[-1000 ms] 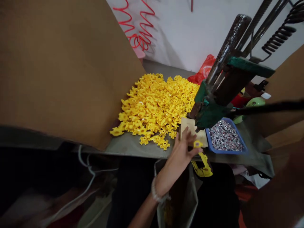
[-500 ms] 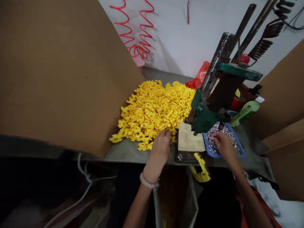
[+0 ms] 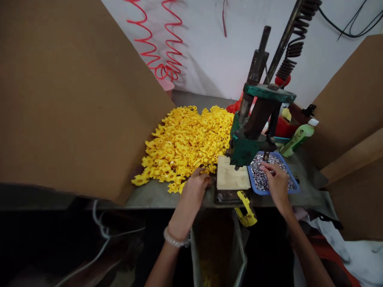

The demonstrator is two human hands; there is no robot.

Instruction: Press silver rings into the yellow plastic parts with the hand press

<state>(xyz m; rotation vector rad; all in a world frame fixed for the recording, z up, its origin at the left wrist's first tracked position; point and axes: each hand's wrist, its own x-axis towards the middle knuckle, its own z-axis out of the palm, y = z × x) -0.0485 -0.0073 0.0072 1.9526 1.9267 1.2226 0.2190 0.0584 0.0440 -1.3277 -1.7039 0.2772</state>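
My left hand (image 3: 191,193) is at the front edge of a heap of yellow plastic parts (image 3: 188,139), just left of a pale board (image 3: 231,174). Its fingers are curled, and whatever they hold is hidden. Over a blue tray (image 3: 296,187) of small shiny metal pieces (image 3: 259,175), my right hand (image 3: 277,184) has thumb and fingertips pinched together. Anything between those fingertips is too small to make out. A green hand press (image 3: 243,149) stands over the board, its tip above the bare surface.
Cardboard walls (image 3: 74,99) flank the bench on both sides. A green bottle (image 3: 299,137) leans behind the tray near a red container (image 3: 284,126). A yellow handle (image 3: 247,213) sticks out at the bench front, beside an open bin (image 3: 243,255) below.
The view has shifted, moving the scene leftward. My right hand has come up slightly over the tray with fingertips together. My left hand has stayed by the heap, its fingers curling more.
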